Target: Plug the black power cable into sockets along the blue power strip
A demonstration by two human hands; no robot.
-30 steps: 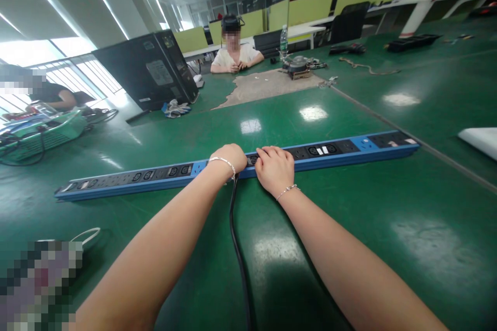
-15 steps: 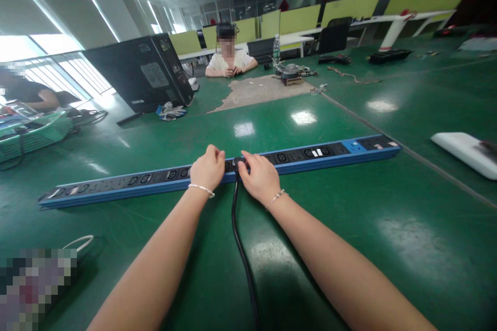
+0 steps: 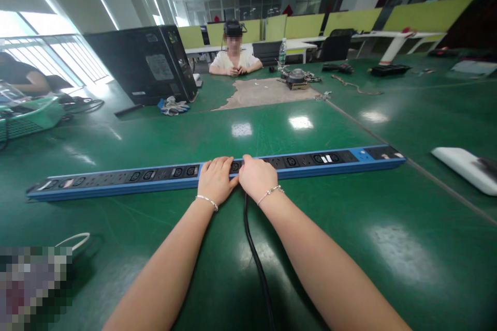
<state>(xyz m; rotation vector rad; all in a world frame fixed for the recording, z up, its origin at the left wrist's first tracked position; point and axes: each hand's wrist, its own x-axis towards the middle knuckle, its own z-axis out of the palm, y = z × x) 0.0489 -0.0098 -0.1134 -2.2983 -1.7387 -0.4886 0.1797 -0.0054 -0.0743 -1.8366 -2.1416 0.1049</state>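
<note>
Stretching across most of the view, the green table (image 3: 361, 207) carries everything within reach. On its far side sits a person (image 3: 249, 64) in a light top, both hands together. The blue-and-black power strip (image 3: 184, 175) lies flat on the near part of the table, crosswise in front of the wearer. Its long axis runs left to right, slanting slightly so that the right end stands higher in the picture; that end reaches the seam in the tabletop, while the left end points toward the left edge of the view. The row of sockets faces upward and the long blue side faces the wearer. A black case (image 3: 147, 67) stands behind the strip's left half. The black cable (image 3: 254, 248) leaves the strip's near side at about mid-length and runs toward the wearer, roughly square to that axis.

The left hand (image 3: 216, 180) lies over the strip's middle, fingers across the upper face, thumb toward the near edge; whether it squeezes, I cannot tell. Just beside it, the right hand (image 3: 258, 177) is curled around the cable's upper end, hiding the plug. A pale glove bundle (image 3: 173, 107) rests by the case. Each wrist wears a thin bracelet (image 3: 271, 194).
</note>
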